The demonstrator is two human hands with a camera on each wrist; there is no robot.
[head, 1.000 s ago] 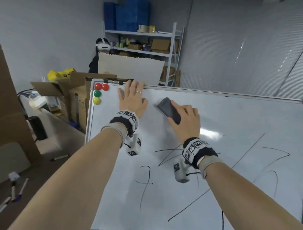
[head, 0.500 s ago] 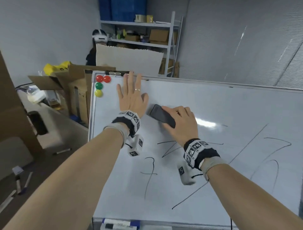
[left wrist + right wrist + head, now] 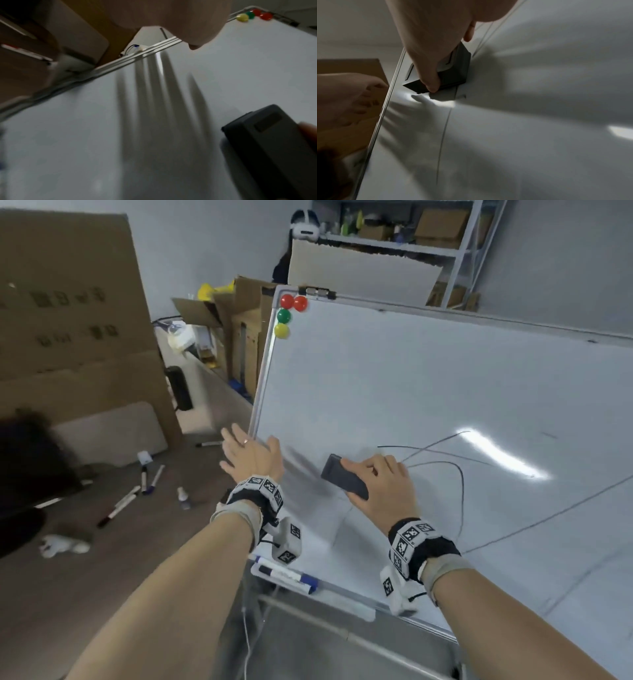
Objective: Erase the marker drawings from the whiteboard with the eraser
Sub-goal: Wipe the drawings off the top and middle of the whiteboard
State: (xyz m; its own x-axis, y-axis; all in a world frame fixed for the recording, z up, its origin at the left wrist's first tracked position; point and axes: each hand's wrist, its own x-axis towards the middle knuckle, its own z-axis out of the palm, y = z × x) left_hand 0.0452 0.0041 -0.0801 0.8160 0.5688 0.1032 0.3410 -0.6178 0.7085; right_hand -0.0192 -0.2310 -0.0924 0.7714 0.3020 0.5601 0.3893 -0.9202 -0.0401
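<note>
A large whiteboard (image 3: pixel 428 392) leans at a tilt, its surface facing the viewer. The right hand (image 3: pixel 380 484) presses a dark grey eraser (image 3: pixel 344 477) flat against the board in its lower left area, near the left edge. The grip is closed around the eraser: the thumb curls over one long side, the fingers over the other, as the right wrist view shows. Thin black marker lines (image 3: pixel 442 460) loop and cross just to the right of the eraser, and a longer stroke runs towards the board's right side.

The left hand (image 3: pixel 251 455) holds nothing. Its fingers are spread wide and straight over the board's left edge; whether the hand touches the frame cannot be told. Its shadow falls on the white surface.

Four round magnets (image 3: pixel 287 314), two red, one green and one yellow, sit in the board's top left corner. Blue-capped markers (image 3: pixel 287 573) lie in the tray along the bottom edge. More pens (image 3: pixel 130 498) are scattered on the floor beside cardboard boxes (image 3: pixel 78 313).
</note>
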